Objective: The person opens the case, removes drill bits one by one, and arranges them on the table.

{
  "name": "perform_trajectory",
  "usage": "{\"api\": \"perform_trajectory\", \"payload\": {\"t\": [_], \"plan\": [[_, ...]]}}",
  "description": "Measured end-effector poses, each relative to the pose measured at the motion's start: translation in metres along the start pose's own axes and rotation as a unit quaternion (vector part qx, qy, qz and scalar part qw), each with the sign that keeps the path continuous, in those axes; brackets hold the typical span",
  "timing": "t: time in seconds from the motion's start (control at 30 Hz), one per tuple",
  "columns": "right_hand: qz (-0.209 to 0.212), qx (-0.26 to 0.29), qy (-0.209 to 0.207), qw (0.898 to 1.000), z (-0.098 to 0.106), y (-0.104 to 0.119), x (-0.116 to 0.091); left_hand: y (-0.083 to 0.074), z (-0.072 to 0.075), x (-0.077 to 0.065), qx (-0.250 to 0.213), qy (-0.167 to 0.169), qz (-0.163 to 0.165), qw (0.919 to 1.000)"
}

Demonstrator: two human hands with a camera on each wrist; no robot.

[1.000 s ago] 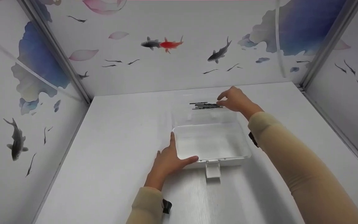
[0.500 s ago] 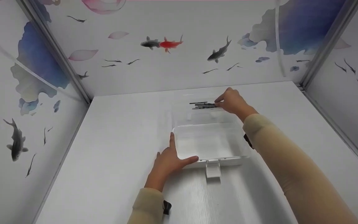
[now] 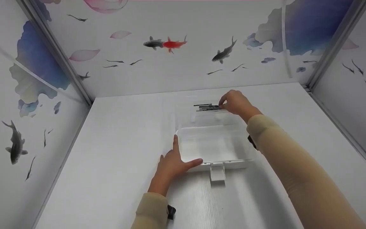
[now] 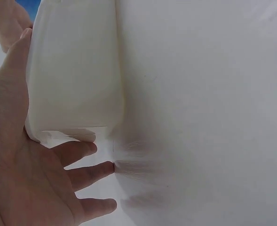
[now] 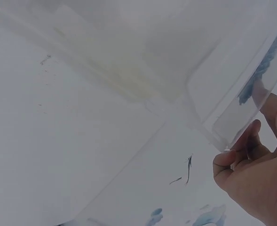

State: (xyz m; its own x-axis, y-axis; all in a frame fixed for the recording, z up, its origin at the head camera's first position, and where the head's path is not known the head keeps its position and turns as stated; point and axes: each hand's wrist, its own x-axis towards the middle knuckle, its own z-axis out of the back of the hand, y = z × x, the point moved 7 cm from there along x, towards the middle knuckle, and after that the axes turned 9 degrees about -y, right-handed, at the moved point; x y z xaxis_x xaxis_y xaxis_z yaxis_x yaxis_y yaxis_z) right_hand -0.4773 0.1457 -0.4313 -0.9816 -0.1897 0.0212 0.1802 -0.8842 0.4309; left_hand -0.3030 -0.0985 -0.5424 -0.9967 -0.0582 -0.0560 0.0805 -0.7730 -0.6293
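A clear-lidded white plastic box (image 3: pixel 214 143) lies open, its transparent lid (image 3: pixel 186 119) tipped back behind it. On the lid sits a small bunch of dark drill bits (image 3: pixel 206 107), ridged in the right wrist view. My right hand (image 3: pixel 237 103) reaches over the lid, thumb and forefinger pinching at the right ends of the bits; through the clear plastic, one fingertip shows against them. My left hand (image 3: pixel 172 163) braces the box's near left corner, thumb along the front rim and forefinger up the left side. Its other fingers (image 4: pixel 93 176) stay straight and spread.
An unfastened white latch (image 3: pixel 218 173) hangs off the box front. The white tabletop (image 3: pixel 122 149) extends around the box to printed panels (image 3: pixel 189 70) at the back and sides, joined by metal corner posts (image 3: pixel 56 51).
My right hand has moved slightly left and down onto the ends of the drill bits, its fingers closing together there. The left hand and the box have stayed in place.
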Motion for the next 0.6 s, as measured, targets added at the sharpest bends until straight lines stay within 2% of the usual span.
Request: {"api": "perform_trajectory", "payload": {"t": [0.17, 0.4, 0.6], "plan": [[0.0, -0.014, 0.003, 1.0, -0.001, 0.003, -0.001, -0.002, 0.002, -0.001, -0.003, -0.003, -0.003, 1.0], [0.011, -0.035, -0.014, 0.999, 0.001, 0.008, -0.003, -0.001, 0.002, -0.001, -0.005, -0.004, -0.002, 1.0], [0.03, -0.02, -0.001, 0.999, 0.008, 0.012, -0.006, -0.002, 0.002, -0.002, -0.011, -0.003, -0.002, 0.9999]]}}
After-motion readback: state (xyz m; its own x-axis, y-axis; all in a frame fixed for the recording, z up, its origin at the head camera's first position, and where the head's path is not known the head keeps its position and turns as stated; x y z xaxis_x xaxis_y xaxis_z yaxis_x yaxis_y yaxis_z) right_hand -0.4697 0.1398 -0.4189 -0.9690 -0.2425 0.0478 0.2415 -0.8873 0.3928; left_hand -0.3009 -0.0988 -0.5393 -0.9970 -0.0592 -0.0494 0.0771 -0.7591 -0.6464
